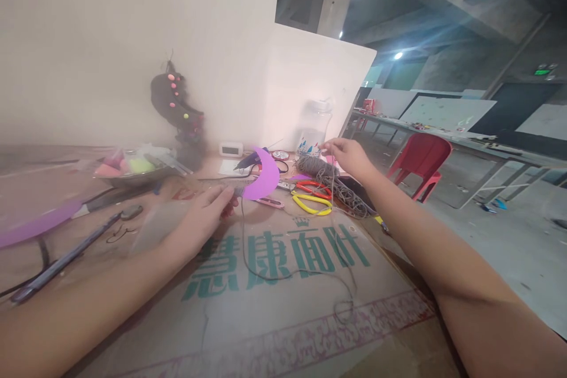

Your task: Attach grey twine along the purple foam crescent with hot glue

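Observation:
My left hand (pixel 215 204) is closed on one tip of a purple crescent-shaped cutout (pixel 268 180). A little grey yarn is wound at that tip. From there the grey yarn (pixel 266 277) hangs down, loops across the printed sheet and rises toward my right hand (pixel 348 156). My right hand is raised at the right, its thumb and fingers pinched on the yarn strand. Just below and behind it lies a bundle of grey yarn (pixel 316 165) with loose coils. Scissors with a red and a yellow handle (pixel 312 204) lie between the two hands.
A clear bottle (pixel 314 124) stands by the white partition. A glue gun (pixel 250 159), a small white digital clock (pixel 231 149) and a bowl (pixel 128 174) of bright pompoms sit at the back. A dark crescent with pompoms (pixel 172 97) hangs there. A grey stick (pixel 66 257) lies left.

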The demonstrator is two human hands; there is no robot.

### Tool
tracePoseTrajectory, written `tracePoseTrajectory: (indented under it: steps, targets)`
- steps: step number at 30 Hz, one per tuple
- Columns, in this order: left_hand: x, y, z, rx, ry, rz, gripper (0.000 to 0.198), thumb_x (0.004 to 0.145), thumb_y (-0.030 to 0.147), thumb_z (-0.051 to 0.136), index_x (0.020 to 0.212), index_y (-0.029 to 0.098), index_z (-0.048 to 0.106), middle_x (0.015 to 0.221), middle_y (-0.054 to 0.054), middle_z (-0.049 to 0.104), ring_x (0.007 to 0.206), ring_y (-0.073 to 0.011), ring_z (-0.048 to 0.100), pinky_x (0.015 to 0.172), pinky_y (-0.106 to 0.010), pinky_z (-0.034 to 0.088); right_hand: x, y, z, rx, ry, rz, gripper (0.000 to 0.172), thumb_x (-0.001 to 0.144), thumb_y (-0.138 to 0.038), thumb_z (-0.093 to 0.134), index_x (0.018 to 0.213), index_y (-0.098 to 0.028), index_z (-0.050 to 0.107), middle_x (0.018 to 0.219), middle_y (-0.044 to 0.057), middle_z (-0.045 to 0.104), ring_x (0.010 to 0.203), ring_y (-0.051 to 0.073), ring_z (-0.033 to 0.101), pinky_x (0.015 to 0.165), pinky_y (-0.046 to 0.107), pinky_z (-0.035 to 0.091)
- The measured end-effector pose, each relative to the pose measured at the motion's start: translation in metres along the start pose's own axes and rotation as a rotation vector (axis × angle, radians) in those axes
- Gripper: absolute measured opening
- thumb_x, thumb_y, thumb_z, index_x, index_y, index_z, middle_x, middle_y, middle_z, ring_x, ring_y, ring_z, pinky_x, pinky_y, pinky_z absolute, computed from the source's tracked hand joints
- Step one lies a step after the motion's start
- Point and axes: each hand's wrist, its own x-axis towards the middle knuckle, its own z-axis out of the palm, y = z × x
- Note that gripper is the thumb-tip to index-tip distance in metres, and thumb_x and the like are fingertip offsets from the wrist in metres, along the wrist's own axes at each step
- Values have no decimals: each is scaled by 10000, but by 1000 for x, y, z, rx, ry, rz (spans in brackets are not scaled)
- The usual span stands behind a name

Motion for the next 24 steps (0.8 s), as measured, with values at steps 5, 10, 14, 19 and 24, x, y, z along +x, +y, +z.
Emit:
tracePoseTrajectory:
  steps: [5, 10, 14, 19, 24]
  targets:
    - [-4, 5, -1, 32, 5, -4, 390, 853, 545, 445, 699, 198, 535, 675, 12, 558, 634, -153, 495, 576, -249, 369, -8, -28, -31, 323, 375, -149, 267, 909, -314, 485, 977, -176, 703, 1102, 66, 710, 1070, 201, 637, 959, 360, 450]
    - [-4, 2, -3, 49, 15, -5, 366, 865, 536, 447, 756, 206, 564, 755, 2, 611, 722, -170, 541, 654, -269, 395, -31, -67, -62, 412, 476, -330, 232, 925, -278, 479, 968, -226, 701, 1105, 32, 701, 1083, 199, 628, 985, 400, 435]
    - [-4, 5, -2, 57, 30, 29, 352, 873, 505, 446, 711, 205, 536, 705, 9, 582, 691, -169, 540, 640, -274, 399, -42, -70, -81, 83, 109, -200, 273, 836, -144, 552, 1031, -250, 711, 830, 19, 739, 779, 215, 665, 771, 390, 490]
    - [-7, 11, -1, 67, 5, 98, 333, 889, 447, 432, 674, 202, 504, 662, 25, 518, 628, -143, 486, 581, -260, 361, -36, -66, -72, -26, -97, -92, 250, 815, -202, 592, 1044, -218, 693, 661, 19, 691, 558, 187, 584, 579, 329, 427]
    - [-8, 10, 1, 20, -36, 95, 328, 890, 465, 426, 701, 205, 493, 635, 33, 491, 537, -124, 451, 510, -251, 347, -31, -81, -18, 190, -228, -122, 344, 882, -462, 485, 809, -182, 672, 650, 13, 653, 531, 141, 566, 525, 273, 406]
